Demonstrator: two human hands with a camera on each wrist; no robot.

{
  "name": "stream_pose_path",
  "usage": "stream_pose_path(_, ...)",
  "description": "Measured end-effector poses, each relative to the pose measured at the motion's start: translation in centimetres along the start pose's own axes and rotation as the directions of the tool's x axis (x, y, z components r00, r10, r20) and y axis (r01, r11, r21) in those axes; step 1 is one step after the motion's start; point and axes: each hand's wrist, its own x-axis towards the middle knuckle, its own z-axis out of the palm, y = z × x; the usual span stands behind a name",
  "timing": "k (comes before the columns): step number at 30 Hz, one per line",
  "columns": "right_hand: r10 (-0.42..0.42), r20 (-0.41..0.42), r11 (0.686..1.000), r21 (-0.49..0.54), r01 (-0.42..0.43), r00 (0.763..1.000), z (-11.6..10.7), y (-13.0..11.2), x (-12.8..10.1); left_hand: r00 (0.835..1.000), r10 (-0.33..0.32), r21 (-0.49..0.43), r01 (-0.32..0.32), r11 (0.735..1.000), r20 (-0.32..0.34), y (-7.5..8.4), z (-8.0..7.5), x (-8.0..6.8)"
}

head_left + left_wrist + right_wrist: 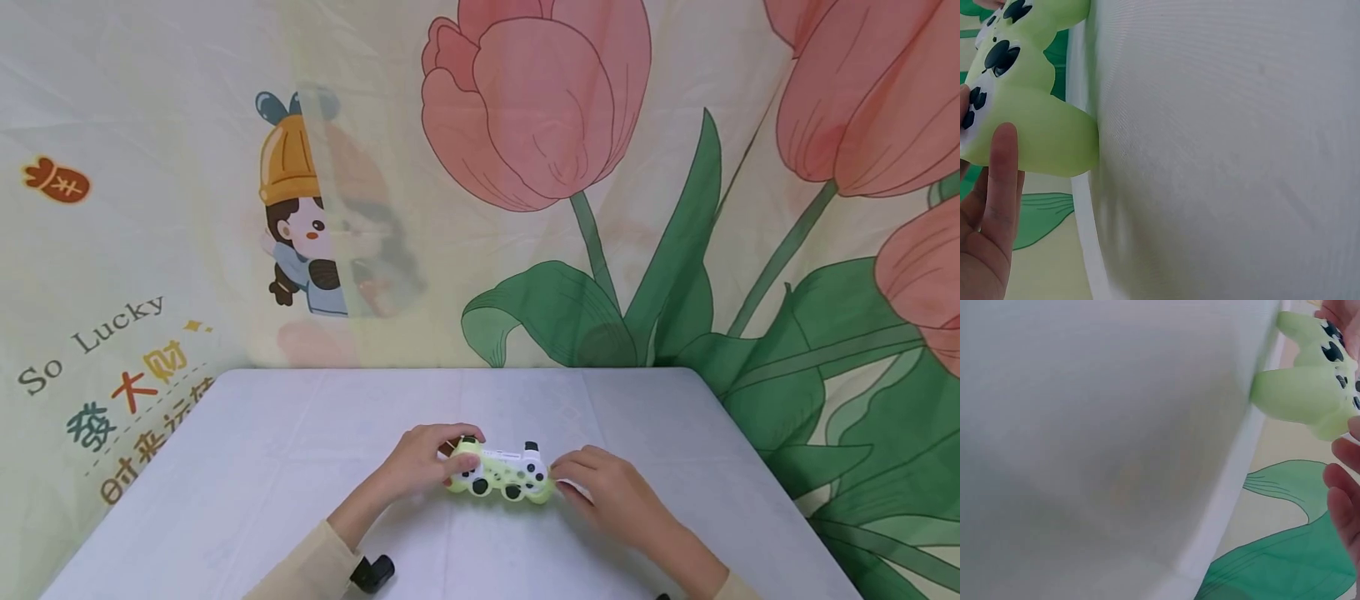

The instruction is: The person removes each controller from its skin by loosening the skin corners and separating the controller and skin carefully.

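Steady the pale green controller [498, 473] against the desk [675, 417] with the left grip [422, 458], which pinches one end, letting the loosely parted right grip [611, 493] guide the other.

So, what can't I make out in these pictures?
Most of the right hand, right wrist view: cut off by the right edge.
Far end of the game controller, left wrist view: cut off by the top edge.
Any button markings, head view: too small.
Black object, lower right of head view: cut off by the bottom edge.
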Motion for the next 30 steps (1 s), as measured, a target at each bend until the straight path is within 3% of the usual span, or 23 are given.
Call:
stream_pose_path(4,0.149,-0.022,0.985,0.087,-0.147,0.989,0.2,-0.2,0.2,1.0,0.006,0.007,-0.006,1.0,-0.009,0.1,0.1,0.0)
stream_pose_path(8,0.284,-0.005,0.947,0.162,-0.279,0.959,0.6,-0.7,0.6,1.0,0.013,0.021,-0.013,1.0,-0.009,0.1,0.2,0.0)
stream_pose_path(11,0.391,0.053,0.898,0.195,-0.394,0.919,0.7,-1.4,1.2,1.0,0.009,0.019,-0.009,1.0,-0.01,0.1,0.2,0.0)
stream_pose_path(15,0.517,0.182,0.794,0.263,-0.548,0.837,1.2,-2.4,2.2,1.0,-0.001,0.016,0.001,1.0,-0.018,0.1,0.2,-0.1)
stream_pose_path(18,0.559,0.266,0.718,0.319,-0.619,0.785,1.8,-3.1,2.7,1.0,-0.004,0.013,0.005,1.0,-0.022,0.1,0.2,-0.2)
stream_pose_path(21,0.583,0.304,0.664,0.357,-0.657,0.754,2.4,-3.5,3.0,1.0,0.001,0.004,-0.001,1.0,-0.021,0.1,0.3,-0.2)
stream_pose_path(26,0.616,0.336,0.601,0.383,-0.701,0.712,2.9,-3.8,3.4,1.0,0.008,0.005,-0.008,1.0,-0.025,0.2,0.2,-0.2)
stream_pose_path(30,0.628,0.351,0.57,0.4,-0.718,0.694,3.0,-4.1,3.7,0.999,0.012,0.017,-0.012,1.0,-0.029,0.2,0.2,-0.3)
